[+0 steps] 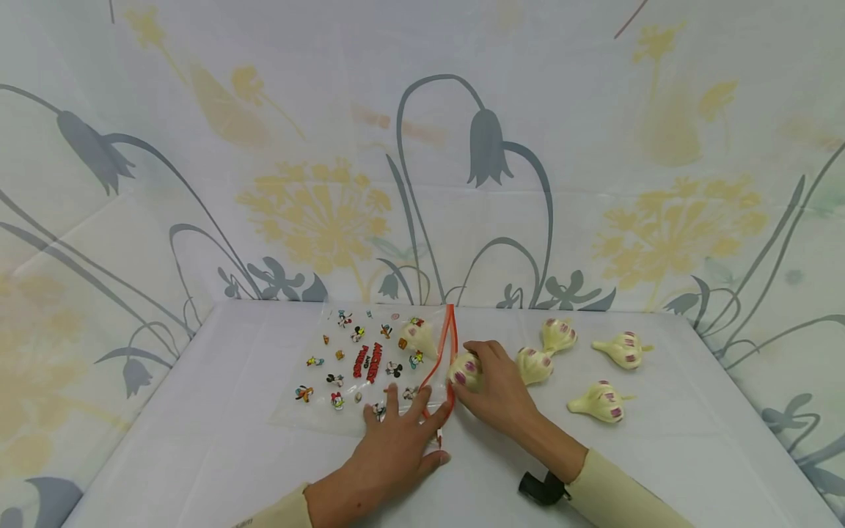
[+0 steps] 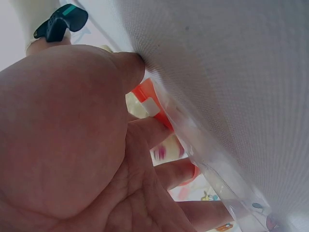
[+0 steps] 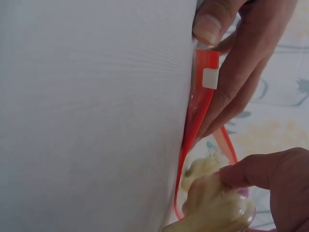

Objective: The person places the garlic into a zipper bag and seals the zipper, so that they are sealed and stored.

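A clear plastic bag (image 1: 350, 367) printed with cartoon figures lies flat, its red-edged mouth (image 3: 208, 101) parted toward the right. One garlic bulb (image 1: 419, 336) shows through the bag near the mouth. My left hand (image 1: 391, 455) rests with spread fingers on the bag's lower edge beside the opening; its palm (image 2: 140, 203) shows in the left wrist view. Between the thumb and fingers of my right hand (image 1: 503, 392) is another garlic bulb (image 3: 217, 200), held at the mouth. A white slider (image 3: 210, 78) sits on the red edge by my left hand.
Several more garlic bulbs lie on the white table (image 1: 667, 469) right of my right hand, the nearest one (image 1: 534, 365) close to its fingers. A black device (image 1: 543, 488) is at my right wrist. A flower-patterned cloth (image 1: 568, 242) rises behind the table.
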A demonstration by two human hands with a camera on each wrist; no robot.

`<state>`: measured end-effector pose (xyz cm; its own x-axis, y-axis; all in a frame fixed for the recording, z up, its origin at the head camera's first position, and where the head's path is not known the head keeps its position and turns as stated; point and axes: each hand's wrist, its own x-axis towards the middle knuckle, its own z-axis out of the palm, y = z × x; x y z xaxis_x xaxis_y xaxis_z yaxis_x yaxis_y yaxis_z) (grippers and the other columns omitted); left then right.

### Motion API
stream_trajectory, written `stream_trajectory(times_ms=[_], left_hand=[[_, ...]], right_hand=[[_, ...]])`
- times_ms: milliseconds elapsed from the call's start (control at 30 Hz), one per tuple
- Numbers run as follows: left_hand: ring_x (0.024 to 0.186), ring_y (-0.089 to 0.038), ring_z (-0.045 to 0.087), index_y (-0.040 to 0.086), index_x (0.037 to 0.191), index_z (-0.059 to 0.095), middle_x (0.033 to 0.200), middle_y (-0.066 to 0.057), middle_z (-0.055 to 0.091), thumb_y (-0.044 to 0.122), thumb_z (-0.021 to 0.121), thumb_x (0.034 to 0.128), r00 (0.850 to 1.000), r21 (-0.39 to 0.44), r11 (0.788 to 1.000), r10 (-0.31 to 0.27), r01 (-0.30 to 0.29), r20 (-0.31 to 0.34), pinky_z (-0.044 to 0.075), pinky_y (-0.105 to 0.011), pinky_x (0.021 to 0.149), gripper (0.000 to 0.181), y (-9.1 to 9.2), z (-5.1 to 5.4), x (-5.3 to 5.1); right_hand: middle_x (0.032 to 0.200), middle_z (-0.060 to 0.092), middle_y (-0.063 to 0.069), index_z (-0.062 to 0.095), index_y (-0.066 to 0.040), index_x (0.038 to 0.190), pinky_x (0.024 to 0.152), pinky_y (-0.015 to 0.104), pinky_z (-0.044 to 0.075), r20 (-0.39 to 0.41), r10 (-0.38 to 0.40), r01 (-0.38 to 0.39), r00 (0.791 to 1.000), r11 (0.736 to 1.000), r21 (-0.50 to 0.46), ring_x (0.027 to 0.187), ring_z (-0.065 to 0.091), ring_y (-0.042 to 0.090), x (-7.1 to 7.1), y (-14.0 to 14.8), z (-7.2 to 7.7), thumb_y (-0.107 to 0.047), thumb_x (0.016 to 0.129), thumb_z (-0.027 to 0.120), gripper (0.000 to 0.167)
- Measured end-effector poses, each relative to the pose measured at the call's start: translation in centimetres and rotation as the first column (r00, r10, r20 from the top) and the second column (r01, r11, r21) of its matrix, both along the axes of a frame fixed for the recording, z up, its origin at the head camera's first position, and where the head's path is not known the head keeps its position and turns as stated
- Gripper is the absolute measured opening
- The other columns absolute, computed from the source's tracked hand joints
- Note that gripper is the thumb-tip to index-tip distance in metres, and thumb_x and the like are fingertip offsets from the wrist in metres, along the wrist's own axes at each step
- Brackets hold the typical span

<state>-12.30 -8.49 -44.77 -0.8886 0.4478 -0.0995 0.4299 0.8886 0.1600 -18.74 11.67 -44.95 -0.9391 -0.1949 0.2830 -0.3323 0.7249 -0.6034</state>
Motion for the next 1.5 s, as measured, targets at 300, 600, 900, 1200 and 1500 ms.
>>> stream_trajectory(times_ms=[300,600,900,1200,1500], left_hand=[[0.147,-0.063,0.034,0.039,0.163,0.043,0.169,-0.008,0.039,0.065,0.062,0.0985,1.000,-0.016,1.000,0.001,-0.001,0.017,0.038,-0.085,0.099,0.072,0.1,0.0,-0.2],[0.146,-0.064,0.034,0.038,0.162,0.044,0.169,-0.008,0.039,0.065,0.062,0.0987,1.000,-0.013,1.000,-0.001,0.001,0.019,0.037,-0.086,0.098,0.071,0.1,0.1,-0.2],[0.147,-0.064,0.034,0.037,0.161,0.047,0.169,-0.008,0.039,0.064,0.063,0.0984,1.000,0.001,1.000,-0.003,0.003,0.019,0.037,-0.086,0.097,0.070,0.0,0.0,-0.2],[0.146,-0.063,0.035,0.036,0.160,0.048,0.168,-0.008,0.041,0.064,0.063,0.0989,1.000,-0.021,1.000,-0.016,0.016,0.001,0.039,-0.085,0.096,0.069,0.0,-0.1,-0.2],[0.148,-0.061,0.033,0.031,0.157,0.054,0.168,-0.007,0.041,0.065,0.065,0.0975,1.000,-0.010,1.000,0.007,-0.006,0.027,0.039,-0.085,0.098,0.069,0.1,-0.1,-0.3]], right_hand=[[0.119,0.063,0.013,0.063,0.000,0.135,0.087,0.044,0.054,-0.025,0.020,-0.021,0.999,0.999,-0.025,0.101,0.060,0.024,-0.8,-0.8,-0.2,-0.014,0.084,0.087,0.058],[0.124,0.061,0.014,0.059,0.002,0.135,0.093,0.044,0.058,0.040,0.030,-0.027,0.999,0.996,-0.083,0.110,0.066,0.028,-1.2,-1.4,-0.3,-0.008,0.087,0.084,0.055],[0.123,0.061,0.016,0.059,0.002,0.132,0.094,0.043,0.059,0.064,0.038,-0.028,0.997,0.988,-0.149,0.110,0.068,0.029,-1.9,-1.8,-0.7,-0.002,0.091,0.080,0.046],[0.112,0.065,0.013,0.060,0.002,0.129,0.089,0.042,0.060,0.038,0.042,-0.036,0.998,0.989,-0.143,0.099,0.068,0.025,-2.7,-2.5,-0.9,-0.004,0.088,0.083,0.048],[0.100,0.068,0.009,0.064,0.001,0.123,0.082,0.038,0.060,0.033,0.034,-0.029,0.999,0.987,-0.156,0.088,0.068,0.019,-3.5,-3.1,-1.1,-0.004,0.089,0.081,0.038]])
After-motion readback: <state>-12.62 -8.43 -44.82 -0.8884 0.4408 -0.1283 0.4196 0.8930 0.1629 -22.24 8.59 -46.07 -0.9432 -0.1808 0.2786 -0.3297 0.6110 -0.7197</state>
